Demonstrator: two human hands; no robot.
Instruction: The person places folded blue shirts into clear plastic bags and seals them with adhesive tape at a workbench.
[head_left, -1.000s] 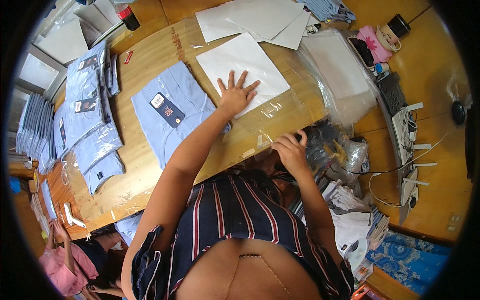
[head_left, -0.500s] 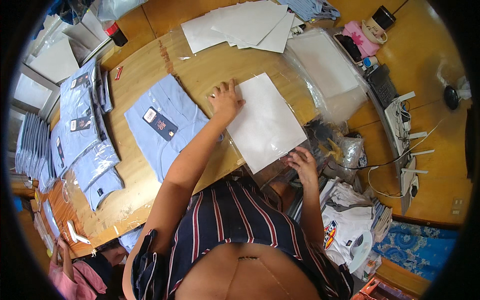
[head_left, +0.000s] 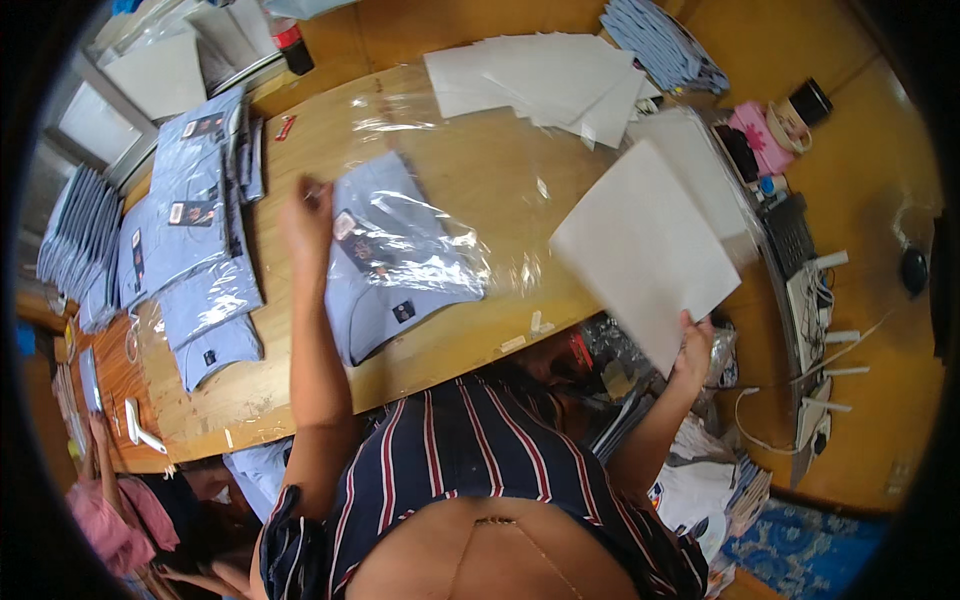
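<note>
My right hand [head_left: 693,348] grips the lower right edge of a white sheet [head_left: 645,255], lifted at a tilt over the table's right part. At the left, my left hand [head_left: 308,212] is blurred, its fingers curled together at what looks like the edge of a clear plastic bag [head_left: 455,245]. That bag spreads over a folded light-blue shirt [head_left: 375,215] and onto the wood to its right. Through the film shows a dark tag [head_left: 362,245] on the shirt.
Bagged blue shirts [head_left: 185,220] are piled at the left. White sheets [head_left: 530,80] fan out at the back, near more folded shirts [head_left: 665,45]. A telephone [head_left: 788,228] stands at the right. Another person in a pink top [head_left: 105,530] is at lower left.
My right hand has lifted the white sheet up and rightward off the table. My left hand has swung left, and the clear bag now covers the shirt. The view has shifted.
</note>
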